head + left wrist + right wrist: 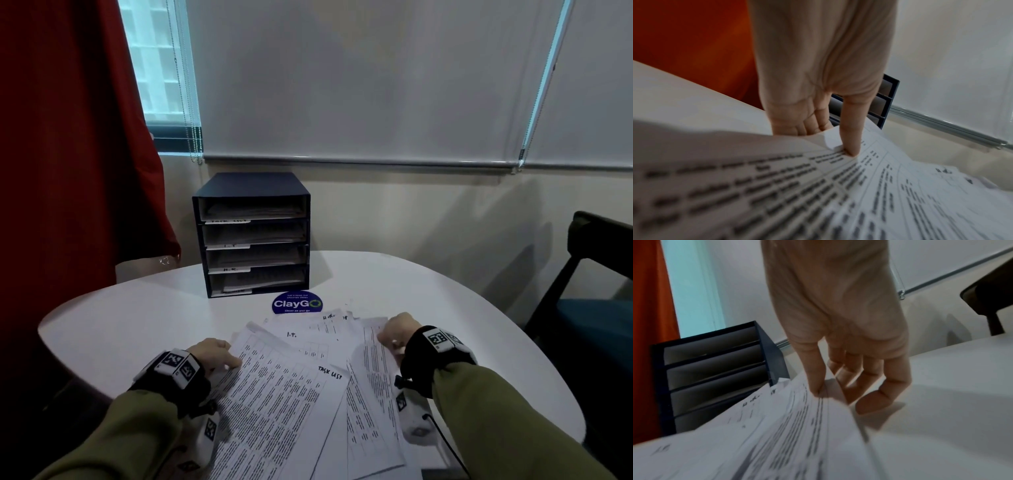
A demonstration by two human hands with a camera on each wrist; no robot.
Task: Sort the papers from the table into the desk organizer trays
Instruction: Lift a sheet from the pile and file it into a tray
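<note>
My left hand pinches the left edge of the loose papers; only the left wrist view shows how, with my thumb pressed on top of the printed sheet and the other fingers curled beneath it. My right hand grips the right edge, and the right wrist view shows the thumb above the stack and the fingers bent under it. From the head view the sheets fan across the white table, the top one marked "TASK LIST", another "I.T.". Just beyond them lies a round blue ClayGo sticker, and behind it stands the dark desk organizer, its four labelled trays already holding paper. A dark chair stands at the right.
</note>
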